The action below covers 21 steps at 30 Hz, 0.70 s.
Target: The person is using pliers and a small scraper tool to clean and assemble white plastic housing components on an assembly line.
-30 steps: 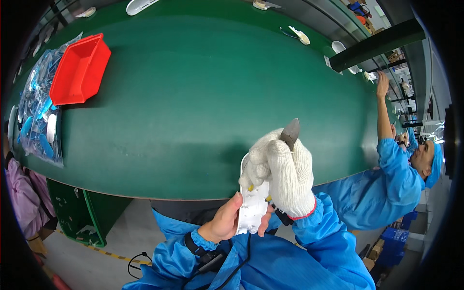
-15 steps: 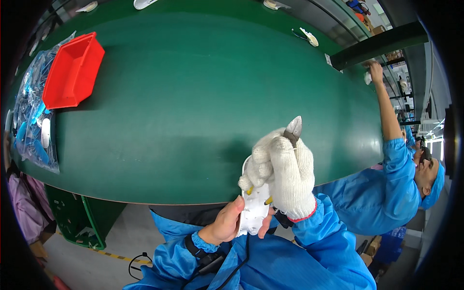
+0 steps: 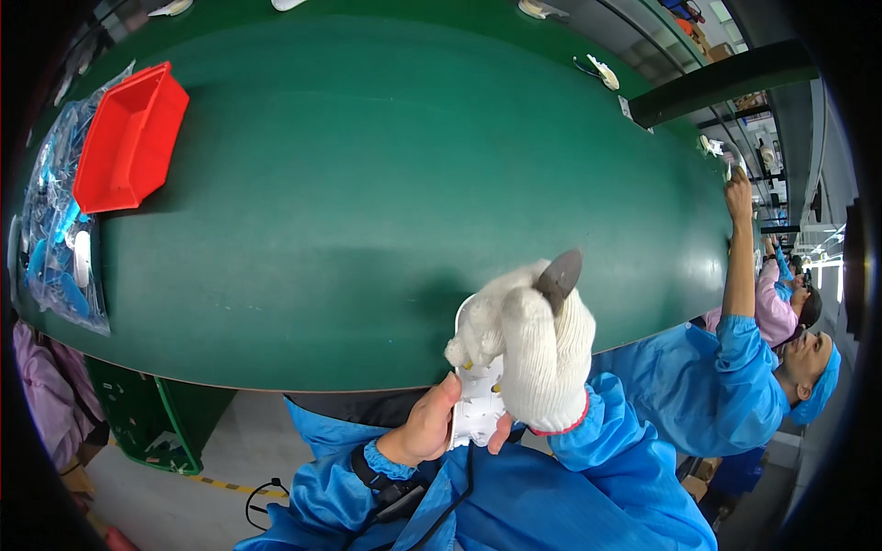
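White moulded plastic part, flat and pale, with small yellow spots, held in lower centre of the frame, just below the near edge of the green table. Gripped from the left side by the bare left hand, thumb pressed on its left edge, one fingertip showing under its bottom edge. Covered in its upper half by the right hand in a white knitted cotton glove with red cuff, closed around a dark grey pointed tool; only the tip of this tool visible, rising above the gloved knuckles. So the part between both hands, touching each, the bare one lower left, the gloved one upper right.

Blue sleeves coming in from the lower edge. In upper left, a red rectangular plastic bin standing on the table, and just left of it a heap of clear plastic bags with blue pieces. At right edge, another person in blue coat and blue cap, one arm raised up to the table's far end.
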### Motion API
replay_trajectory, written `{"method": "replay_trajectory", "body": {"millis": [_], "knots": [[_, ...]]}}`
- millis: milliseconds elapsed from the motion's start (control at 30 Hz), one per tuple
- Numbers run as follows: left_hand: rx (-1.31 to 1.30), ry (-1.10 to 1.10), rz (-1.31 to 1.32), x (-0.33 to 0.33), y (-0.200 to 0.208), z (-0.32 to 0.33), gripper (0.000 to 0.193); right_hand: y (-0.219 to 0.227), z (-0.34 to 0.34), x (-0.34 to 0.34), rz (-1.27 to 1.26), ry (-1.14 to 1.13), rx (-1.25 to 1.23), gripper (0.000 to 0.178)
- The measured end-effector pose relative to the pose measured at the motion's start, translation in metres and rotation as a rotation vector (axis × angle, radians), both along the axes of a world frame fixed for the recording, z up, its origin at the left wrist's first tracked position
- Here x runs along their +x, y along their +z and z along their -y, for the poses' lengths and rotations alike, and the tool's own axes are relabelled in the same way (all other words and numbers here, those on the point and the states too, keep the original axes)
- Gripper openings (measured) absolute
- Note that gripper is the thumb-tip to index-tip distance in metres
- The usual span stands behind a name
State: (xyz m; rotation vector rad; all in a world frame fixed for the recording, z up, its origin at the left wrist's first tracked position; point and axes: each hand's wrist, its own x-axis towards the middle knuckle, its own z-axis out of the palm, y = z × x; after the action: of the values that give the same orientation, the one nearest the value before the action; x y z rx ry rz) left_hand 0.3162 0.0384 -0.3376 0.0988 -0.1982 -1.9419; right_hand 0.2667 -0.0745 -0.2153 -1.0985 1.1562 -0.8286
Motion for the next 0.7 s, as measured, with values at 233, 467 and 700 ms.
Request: {"method": "replay_trajectory", "body": {"millis": [233, 467, 700], "knots": [[0.019, 0.054, 0.045, -0.003, 0.001, -0.001, 0.074, -0.007, 0.001, -0.008, 0.045, 0.107, -0.159, 0.032], [0.017, 0.101, 0.048, -0.008, 0.006, -0.002, 0.07, -0.002, 0.003, -0.018, 0.065, 0.006, -0.104, 0.035], [0.014, 0.102, 0.068, -0.009, 0.004, -0.001, 0.07, -0.003, 0.005, -0.015, 0.085, -0.049, -0.053, 0.032]]}}
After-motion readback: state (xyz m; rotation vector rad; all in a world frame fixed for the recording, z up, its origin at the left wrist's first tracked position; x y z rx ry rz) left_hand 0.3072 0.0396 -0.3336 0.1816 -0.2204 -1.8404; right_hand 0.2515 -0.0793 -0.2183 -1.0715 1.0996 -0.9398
